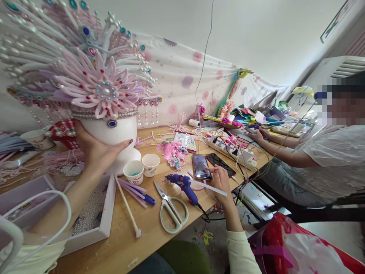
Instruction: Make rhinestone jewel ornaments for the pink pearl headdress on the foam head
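A white mannequin head (114,137) stands at the left and wears a tall headdress (105,89) with pink petals, pearls and coloured gems. My left hand (98,148) grips the head's lower side, thumb across its front and the other fingers partly hidden. At the table's right side, my right hand (221,182) reaches over a lit phone (202,167) with a finger at its screen; it holds nothing that I can see. Close to that hand lies a blue glue gun (182,184) with a white glue stick in its back. Scissors (172,213) with pale green handles lie open in front.
Two paper cups (134,173) stand beside the head. Left is a white box of pearls (107,213). A power strip (230,152), cables and a dark second phone (224,164) lie right. A pink tassel (172,152) lies behind. Another person (327,160) sits at right.
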### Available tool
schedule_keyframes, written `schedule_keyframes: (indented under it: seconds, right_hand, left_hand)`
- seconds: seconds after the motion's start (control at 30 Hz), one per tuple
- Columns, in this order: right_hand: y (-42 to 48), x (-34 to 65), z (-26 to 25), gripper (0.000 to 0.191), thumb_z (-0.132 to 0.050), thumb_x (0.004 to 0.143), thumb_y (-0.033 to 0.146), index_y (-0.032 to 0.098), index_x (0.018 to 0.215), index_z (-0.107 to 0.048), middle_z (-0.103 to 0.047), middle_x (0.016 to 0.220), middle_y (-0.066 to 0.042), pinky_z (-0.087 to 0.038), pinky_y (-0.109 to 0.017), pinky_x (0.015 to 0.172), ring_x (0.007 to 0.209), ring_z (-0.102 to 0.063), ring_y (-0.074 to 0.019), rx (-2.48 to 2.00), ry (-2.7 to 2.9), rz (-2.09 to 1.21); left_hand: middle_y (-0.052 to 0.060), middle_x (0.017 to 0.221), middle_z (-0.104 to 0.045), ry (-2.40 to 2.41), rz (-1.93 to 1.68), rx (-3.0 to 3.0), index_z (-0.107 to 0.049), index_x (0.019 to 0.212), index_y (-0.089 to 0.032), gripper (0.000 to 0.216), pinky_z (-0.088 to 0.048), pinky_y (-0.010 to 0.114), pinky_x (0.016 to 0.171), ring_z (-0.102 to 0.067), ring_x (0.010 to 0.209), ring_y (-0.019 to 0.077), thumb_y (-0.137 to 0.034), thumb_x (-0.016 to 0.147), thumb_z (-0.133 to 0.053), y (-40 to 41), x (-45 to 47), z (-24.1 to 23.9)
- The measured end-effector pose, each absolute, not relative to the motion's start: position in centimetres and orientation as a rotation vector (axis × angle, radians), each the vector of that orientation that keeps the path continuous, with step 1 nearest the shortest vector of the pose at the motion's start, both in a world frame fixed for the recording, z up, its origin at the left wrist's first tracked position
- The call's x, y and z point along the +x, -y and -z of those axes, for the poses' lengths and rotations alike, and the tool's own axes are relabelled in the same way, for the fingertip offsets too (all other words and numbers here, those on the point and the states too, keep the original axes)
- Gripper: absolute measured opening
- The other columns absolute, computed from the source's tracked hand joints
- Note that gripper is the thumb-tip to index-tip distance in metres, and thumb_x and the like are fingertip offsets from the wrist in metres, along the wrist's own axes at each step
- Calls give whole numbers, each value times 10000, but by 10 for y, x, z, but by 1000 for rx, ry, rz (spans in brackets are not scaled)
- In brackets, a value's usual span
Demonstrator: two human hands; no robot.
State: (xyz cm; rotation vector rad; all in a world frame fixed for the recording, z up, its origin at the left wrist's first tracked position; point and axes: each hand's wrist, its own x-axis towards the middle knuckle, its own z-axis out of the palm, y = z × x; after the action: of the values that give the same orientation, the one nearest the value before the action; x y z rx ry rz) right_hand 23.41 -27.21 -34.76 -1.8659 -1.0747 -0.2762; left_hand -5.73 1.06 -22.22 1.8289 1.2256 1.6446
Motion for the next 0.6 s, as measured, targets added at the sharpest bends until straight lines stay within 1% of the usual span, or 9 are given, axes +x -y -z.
schedule_keyframes:
  seconds: [0.17,0.37,0.47,0.6]
  right_hand:
    - [273,239,351,513,-276,1044,575,273,979,-685,-727,1105,-115,-334,-568,1040,1245,-495,-344,-1882,1104,280]
    - [275,246,357,465,-302,1046,548,269,1044,-673,-704,1168,-123,-330,-578,1053,1260,-478,-340,-1897,1113,291]
    - [275,248,358,471,-300,1047,543,262,1063,-677,-697,1182,-126,-317,-587,1065,1277,-463,-342,-1909,1122,283]
    - [276,248,358,473,-303,1049,534,257,1101,-683,-671,1226,-134,-314,-601,1067,1307,-445,-347,-1929,1124,264]
  left_hand:
    - [273,1628,-199,-1234,-1643,1837,-105,1556,-23,1468,-166,438,1279,-223,1533,345,-255,367,-935,-18,-58,227]
    - [290,1627,-188,-1208,-1684,1886,-91,1554,5,1466,-162,430,1283,-221,1531,345,-292,403,-949,-23,-58,233]
    - [278,1631,-193,-1195,-1687,1893,-93,1559,-17,1459,-167,458,1283,-221,1530,358,-296,414,-953,-23,-58,232]
    - [252,1627,-217,-1181,-1692,1863,-142,1547,-81,1413,-180,488,1274,-245,1519,368,-240,398,-948,-20,-58,228]
